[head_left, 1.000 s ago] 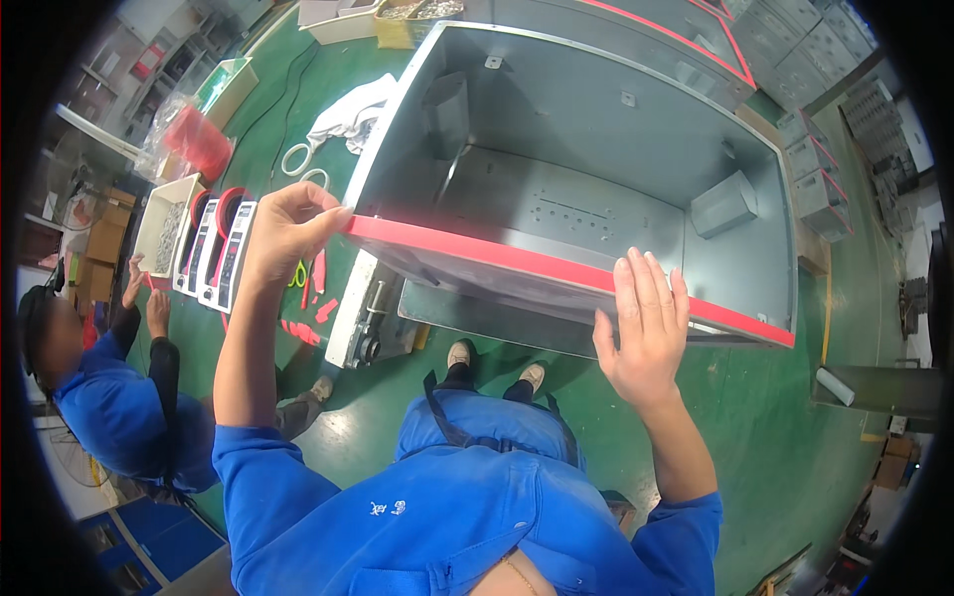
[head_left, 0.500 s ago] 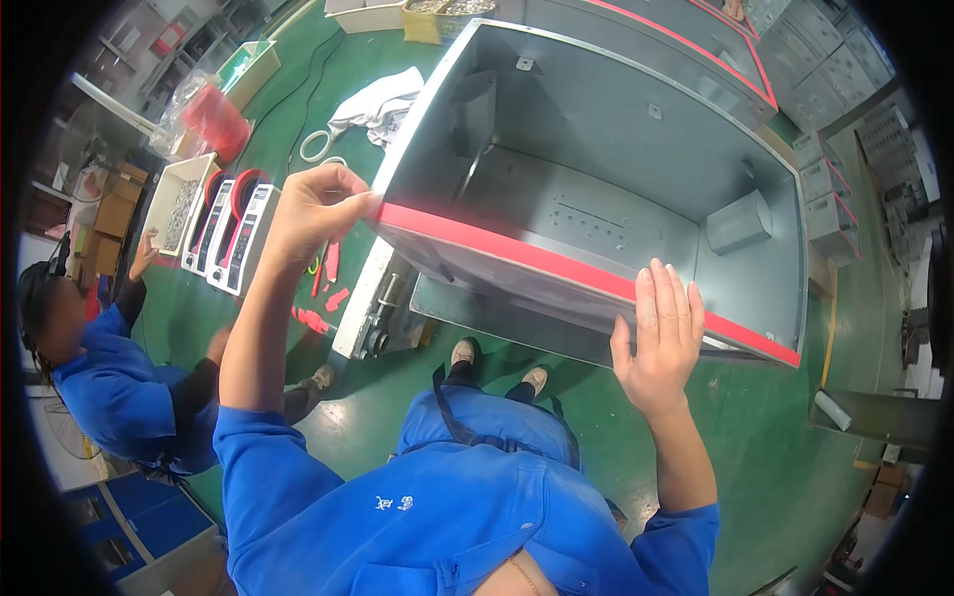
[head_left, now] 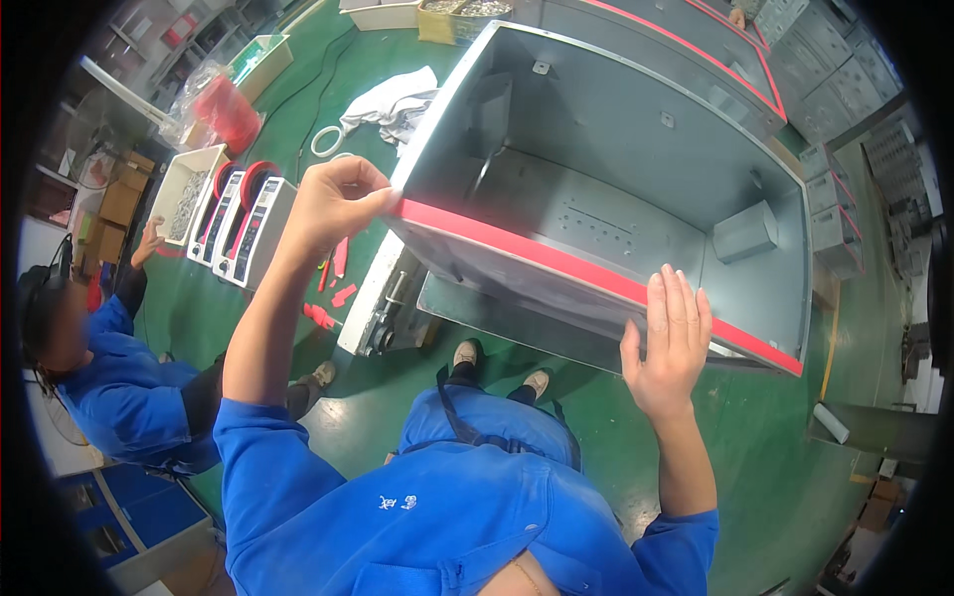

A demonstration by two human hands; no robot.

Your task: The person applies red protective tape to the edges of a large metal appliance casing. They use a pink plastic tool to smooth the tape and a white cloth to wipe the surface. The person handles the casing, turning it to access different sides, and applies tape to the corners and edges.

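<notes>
A large grey metal cabinet box [head_left: 596, 214] lies in front of me with its open side up. Red tape [head_left: 527, 250] runs along its near rim. At the near left corner, my left hand [head_left: 341, 207] is closed, thumb and finger pinching the tape's end. Toward the right end of the same rim, my right hand [head_left: 670, 348] lies flat with fingers stretched out, resting on the tape and holding nothing. Inside the cabinet, a small grey box-shaped part [head_left: 745, 232] sits at the right end, and the inner panel has several holes.
To the left, a co-worker in blue [head_left: 119, 387] reaches toward two white tape dispensers [head_left: 260, 233] and a bin of small parts [head_left: 189, 199]. Red tape scraps [head_left: 343, 295] lie on the green floor. More red-edged cabinets [head_left: 656, 50] stand behind. A white cloth [head_left: 393, 104] lies at the back left.
The view has shifted slightly, moving the scene a little to the right. Both my hands keep their places on the rim. The co-worker's lower hand has gone out of sight.
</notes>
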